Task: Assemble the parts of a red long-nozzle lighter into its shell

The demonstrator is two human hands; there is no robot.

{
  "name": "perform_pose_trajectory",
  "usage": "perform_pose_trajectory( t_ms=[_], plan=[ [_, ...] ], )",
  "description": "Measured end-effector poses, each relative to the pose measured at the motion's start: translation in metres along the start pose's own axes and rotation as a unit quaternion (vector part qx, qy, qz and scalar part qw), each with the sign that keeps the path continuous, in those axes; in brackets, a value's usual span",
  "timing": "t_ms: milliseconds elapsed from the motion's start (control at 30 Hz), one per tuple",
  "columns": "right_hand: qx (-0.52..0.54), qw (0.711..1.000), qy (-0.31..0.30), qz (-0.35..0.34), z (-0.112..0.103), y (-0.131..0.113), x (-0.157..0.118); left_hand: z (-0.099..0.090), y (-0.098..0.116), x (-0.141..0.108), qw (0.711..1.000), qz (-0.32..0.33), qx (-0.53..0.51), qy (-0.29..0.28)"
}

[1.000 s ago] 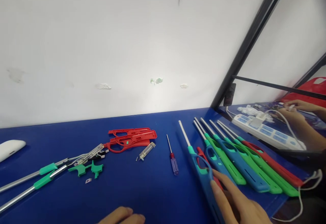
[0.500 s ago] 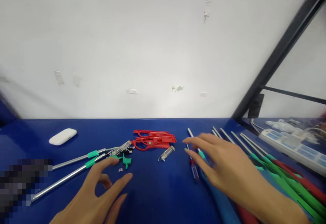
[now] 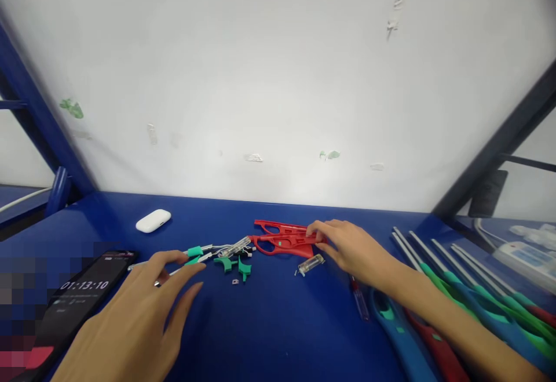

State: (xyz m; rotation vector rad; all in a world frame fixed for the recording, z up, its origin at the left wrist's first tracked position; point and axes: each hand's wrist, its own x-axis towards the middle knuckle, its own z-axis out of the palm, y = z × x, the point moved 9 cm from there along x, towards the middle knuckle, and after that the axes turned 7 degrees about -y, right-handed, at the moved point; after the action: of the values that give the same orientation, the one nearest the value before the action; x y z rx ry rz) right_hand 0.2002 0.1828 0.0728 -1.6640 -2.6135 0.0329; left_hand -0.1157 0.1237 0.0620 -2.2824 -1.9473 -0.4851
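Now that right hand (image 3: 345, 248) has quit blue plastic lighter (image 3: 406, 338) near right, fingers at right end of red plastic casing halves (image 3: 299, 243), far side; clamped or not, cannot tell. Halves apparently now in work. Left hand (image 3: 130, 312) near left, fingers apart.

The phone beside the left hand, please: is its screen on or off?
The phone's screen is on: it shows lit white digits, 01:13:10.

Small workshop bench suggested: blue tabletop (image 3: 269, 335) framed by metal posts (image 3: 39, 109), backed by scuffed white wall (image 3: 278, 80). Screwdriver (image 3: 360, 302), red casing parts (image 3: 302, 250), green pieces (image 3: 244, 268) spread out; long-nosed lighters (image 3: 467, 294) lined up right, power strip (image 3: 527, 263) placed beyond.
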Motion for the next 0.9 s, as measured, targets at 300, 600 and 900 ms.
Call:
perform_pose_trajectory(
  t_ms=[300, 600, 900],
  plan=[
    [0.005, 1.000, -0.003, -0.010, 0.008, 0.007, -0.002, 0.022, -0.035, 0.015, 0.994, -0.018, 0.019, -0.108],
    [-0.002, 0.996, 0.079, -0.045, -0.022, 0.012, -0.016, 0.028, -0.036, 0.020, 0.992, -0.051, 0.010, -0.112],
    [0.046, 0.972, 0.125, -0.193, -0.020, -0.070, -0.106, 0.009, -0.027, 0.016, 0.992, -0.047, -0.031, -0.114]
  ],
)
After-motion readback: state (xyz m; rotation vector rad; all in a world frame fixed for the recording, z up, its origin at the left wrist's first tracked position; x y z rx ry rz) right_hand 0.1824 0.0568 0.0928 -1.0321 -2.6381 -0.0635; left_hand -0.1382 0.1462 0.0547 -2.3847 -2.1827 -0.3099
